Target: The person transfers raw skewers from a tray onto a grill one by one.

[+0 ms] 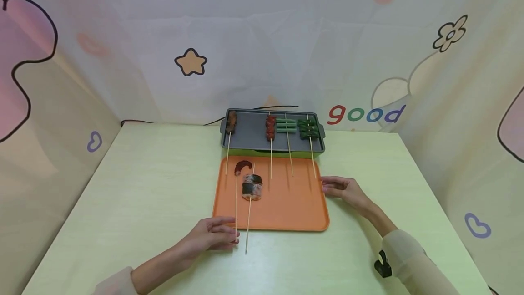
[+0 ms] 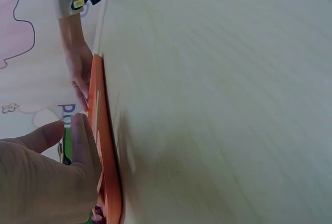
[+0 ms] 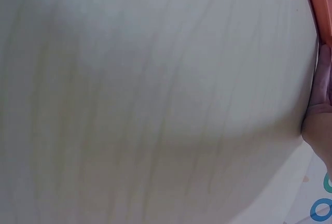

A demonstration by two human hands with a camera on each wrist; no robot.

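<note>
My left hand (image 1: 219, 234) is at the tray's near left corner. Its fingertips meet the lower stick of a skewer with a dark red curled tentacle (image 1: 243, 165). In the left wrist view, that hand's (image 2: 52, 167) thumb and fingers stand apart. Beside this skewer lies a skewer with a black-and-pale striped wrapped block (image 1: 251, 187), its stick past the near rim. Both lie over the orange tray (image 1: 286, 215). My right hand (image 1: 344, 191) touches the tray's right edge with extended fingers; the right wrist view shows that hand (image 3: 320, 86) only at its right border.
Behind the tray stands a green toy grill (image 1: 249, 140) with a grey top. On it lie a brown meat skewer (image 1: 231, 122), a red chunk skewer (image 1: 270, 127), a light green stalk skewer (image 1: 286, 125) and a dark green skewer (image 1: 308, 129), sticks over the tray. A printed curtain (image 1: 245, 58) surrounds the table.
</note>
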